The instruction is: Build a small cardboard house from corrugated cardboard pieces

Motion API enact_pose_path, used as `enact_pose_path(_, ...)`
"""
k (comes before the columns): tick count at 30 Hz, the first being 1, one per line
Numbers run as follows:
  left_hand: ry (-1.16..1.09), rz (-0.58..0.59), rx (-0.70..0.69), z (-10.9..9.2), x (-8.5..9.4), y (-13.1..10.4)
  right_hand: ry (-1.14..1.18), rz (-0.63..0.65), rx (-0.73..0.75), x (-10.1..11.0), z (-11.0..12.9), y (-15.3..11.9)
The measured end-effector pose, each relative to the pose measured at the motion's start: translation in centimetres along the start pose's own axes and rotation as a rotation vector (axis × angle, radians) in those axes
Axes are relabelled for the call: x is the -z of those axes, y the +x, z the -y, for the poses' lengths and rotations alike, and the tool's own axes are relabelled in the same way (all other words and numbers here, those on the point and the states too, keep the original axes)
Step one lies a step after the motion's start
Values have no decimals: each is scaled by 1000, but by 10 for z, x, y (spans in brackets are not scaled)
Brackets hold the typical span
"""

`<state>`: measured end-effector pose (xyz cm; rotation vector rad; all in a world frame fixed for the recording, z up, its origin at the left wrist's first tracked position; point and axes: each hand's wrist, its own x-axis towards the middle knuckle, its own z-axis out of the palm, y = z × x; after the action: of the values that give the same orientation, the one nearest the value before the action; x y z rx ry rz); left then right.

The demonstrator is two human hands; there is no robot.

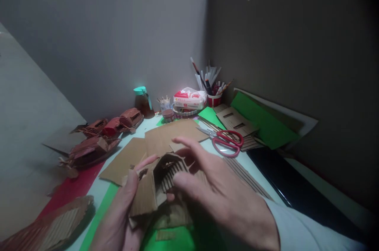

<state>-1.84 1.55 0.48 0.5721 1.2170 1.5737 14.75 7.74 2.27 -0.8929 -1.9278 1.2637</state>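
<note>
Head view: I've got my left grip [120, 207] wrapped around a cardboard house [145, 195], my right grip [223, 191] half-curled, pinching its near-right edge; scissors [213, 134] lie just beyond that grip.

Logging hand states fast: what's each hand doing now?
Left hand: holding a small, brown, hollow cardboard model.
Right hand: holding it too, thumb at the opening.

Boats [91, 149] lie left of the cardboard model [145, 195], scissors [213, 134] to its right, sheets [168, 134] behind it.

A grey wall [133, 26] meets a darker wall [290, 45], dimly lit.
</note>
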Motion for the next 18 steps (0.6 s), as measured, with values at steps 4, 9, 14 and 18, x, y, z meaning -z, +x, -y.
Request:
enact_pose_path(4,81,-42,-164,6,1,0,-48,11,-113,-12,10,-7)
enact_pose_path(9,125,-87,-193,11,3,1,-64,45,-195,-20,15,-3)
enact_pose_path(14,154,-119,-208,13,0,-2,-154,72,-238,-22,5,-3)
enact_pose_path(18,58,-126,-70,13,-3,-6,-199,40,-137,-29,-10,-8)
